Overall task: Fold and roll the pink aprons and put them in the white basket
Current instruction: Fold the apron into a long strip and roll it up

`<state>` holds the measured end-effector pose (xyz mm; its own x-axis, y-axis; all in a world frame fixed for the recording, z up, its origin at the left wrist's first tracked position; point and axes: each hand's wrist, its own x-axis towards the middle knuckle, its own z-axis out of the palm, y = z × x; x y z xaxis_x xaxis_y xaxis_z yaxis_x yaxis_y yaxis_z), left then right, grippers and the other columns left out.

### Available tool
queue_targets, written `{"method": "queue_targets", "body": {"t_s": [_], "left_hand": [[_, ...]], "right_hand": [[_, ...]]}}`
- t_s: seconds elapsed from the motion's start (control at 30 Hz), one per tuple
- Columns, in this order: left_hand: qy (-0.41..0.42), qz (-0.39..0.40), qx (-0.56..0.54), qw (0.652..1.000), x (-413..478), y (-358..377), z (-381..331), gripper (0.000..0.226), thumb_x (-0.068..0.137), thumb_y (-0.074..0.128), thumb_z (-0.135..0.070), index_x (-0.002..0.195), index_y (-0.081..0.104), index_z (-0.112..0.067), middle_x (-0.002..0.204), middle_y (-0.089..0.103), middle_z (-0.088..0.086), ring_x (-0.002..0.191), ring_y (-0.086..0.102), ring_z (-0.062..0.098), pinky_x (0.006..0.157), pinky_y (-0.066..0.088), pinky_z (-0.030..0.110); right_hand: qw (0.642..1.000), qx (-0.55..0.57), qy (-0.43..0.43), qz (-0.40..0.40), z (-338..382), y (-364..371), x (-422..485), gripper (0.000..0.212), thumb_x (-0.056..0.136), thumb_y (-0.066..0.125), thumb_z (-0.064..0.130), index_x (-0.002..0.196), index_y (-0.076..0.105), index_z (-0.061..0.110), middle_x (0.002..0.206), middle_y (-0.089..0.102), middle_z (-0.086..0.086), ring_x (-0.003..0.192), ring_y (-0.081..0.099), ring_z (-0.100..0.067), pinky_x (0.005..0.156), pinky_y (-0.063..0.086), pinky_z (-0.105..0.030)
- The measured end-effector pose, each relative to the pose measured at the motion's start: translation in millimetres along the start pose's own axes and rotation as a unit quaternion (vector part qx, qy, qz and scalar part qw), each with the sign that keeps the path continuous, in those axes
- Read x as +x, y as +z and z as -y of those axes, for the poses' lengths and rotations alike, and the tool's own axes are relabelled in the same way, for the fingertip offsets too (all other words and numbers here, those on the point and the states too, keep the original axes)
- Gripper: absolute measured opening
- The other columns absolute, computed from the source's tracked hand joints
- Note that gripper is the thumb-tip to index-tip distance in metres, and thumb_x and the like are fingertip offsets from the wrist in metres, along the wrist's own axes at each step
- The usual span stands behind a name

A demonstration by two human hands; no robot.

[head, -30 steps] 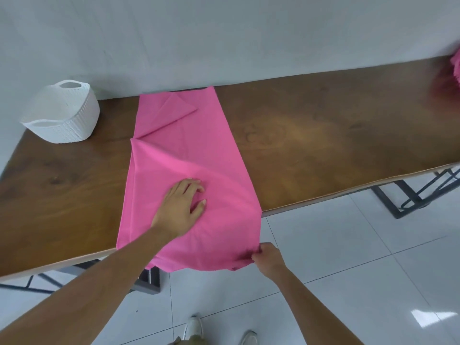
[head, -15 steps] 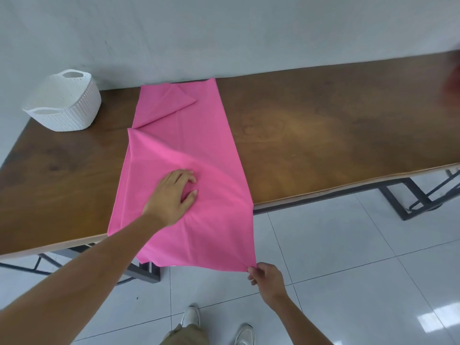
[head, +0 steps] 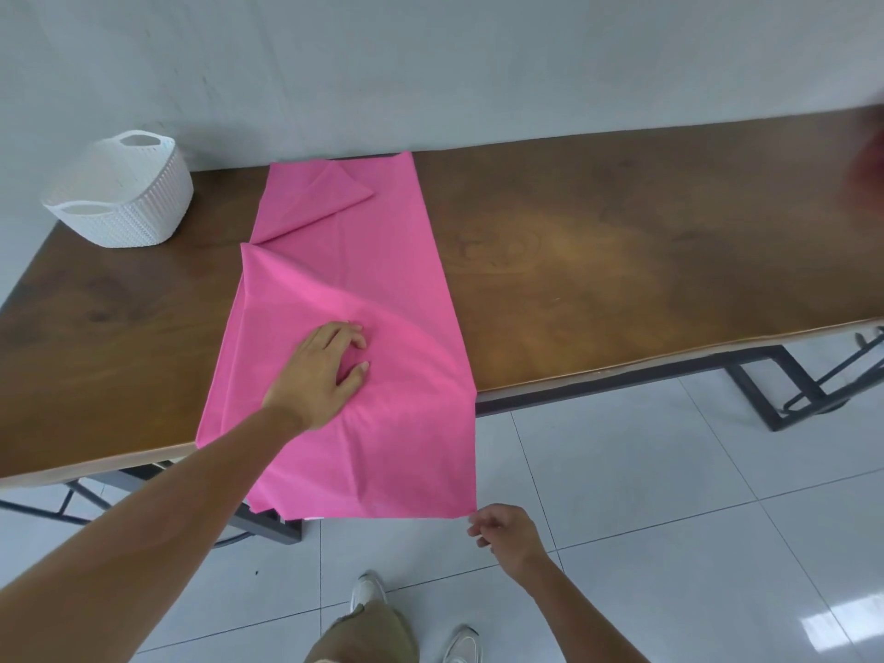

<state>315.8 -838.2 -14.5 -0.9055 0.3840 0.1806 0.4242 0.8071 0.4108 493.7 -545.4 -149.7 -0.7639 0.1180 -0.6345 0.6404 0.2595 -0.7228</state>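
Left hand [head: 320, 370], fingers flat, pins the pink apron [head: 363, 260] to the table [head: 622, 256]. Right hand [head: 507, 535] at its near hanging corner; grip indeterminate.

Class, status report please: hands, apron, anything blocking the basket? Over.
Left hand flat on pink apron. Right hand at its hanging corner, grip unclear. Apron unrolled, draped over table edge. White basket far left, nothing between.

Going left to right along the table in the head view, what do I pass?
From the left: white basket → pink apron → bare brown tabletop.
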Motion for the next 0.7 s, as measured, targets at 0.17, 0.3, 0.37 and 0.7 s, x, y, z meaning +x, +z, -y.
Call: {"method": "queue_targets", "body": {"t_s": [0.17,0.3,0.37,0.7], "left_hand": [[0.002,-0.001,0.001,1.000,2,-1,1,0.028,0.095,0.046,-0.045,0.115,0.053,-0.026,0.137,0.052,-0.004,0.131,0.045,0.018,0.116,0.036,0.041],[0.000,0.003,0.004,1.000,1,-1,2,0.029,0.096,0.044,-0.048,0.115,0.053,-0.028,0.139,0.051,-0.005,0.132,0.044,0.016,0.117,0.033,0.040],[0.000,0.002,0.001,1.000,0,0,1,0.029,0.097,0.044,-0.048,0.116,0.052,-0.028,0.140,0.050,-0.006,0.134,0.042,0.015,0.118,0.033,0.039],[0.018,-0.032,-0.020,0.999,4,5,4,0.026,0.093,0.051,-0.042,0.112,0.057,-0.025,0.128,0.059,-0.007,0.126,0.050,0.016,0.112,0.036,0.032]], "right_hand": [[0.992,-0.071,-0.093,-0.038,29,-9,-7,0.023,0.099,0.051,0.012,0.090,0.071,0.021,0.079,0.073,0.004,0.066,0.064,-0.003,0.066,0.052,-0.017],[0.972,-0.089,-0.209,-0.060,80,-22,-20,0.022,0.103,0.049,0.018,0.096,0.069,0.023,0.083,0.071,0.010,0.083,0.067,-0.005,0.075,0.053,-0.020],[0.955,-0.121,-0.261,-0.070,106,-29,-28,0.020,0.104,0.050,0.022,0.098,0.069,0.025,0.086,0.070,0.014,0.086,0.066,-0.004,0.075,0.050,-0.016],[0.876,-0.184,-0.428,-0.124,204,-43,-18,0.020,0.100,0.054,0.010,0.100,0.068,0.024,0.092,0.065,0.017,0.092,0.062,-0.008,0.077,0.049,-0.023]]}}
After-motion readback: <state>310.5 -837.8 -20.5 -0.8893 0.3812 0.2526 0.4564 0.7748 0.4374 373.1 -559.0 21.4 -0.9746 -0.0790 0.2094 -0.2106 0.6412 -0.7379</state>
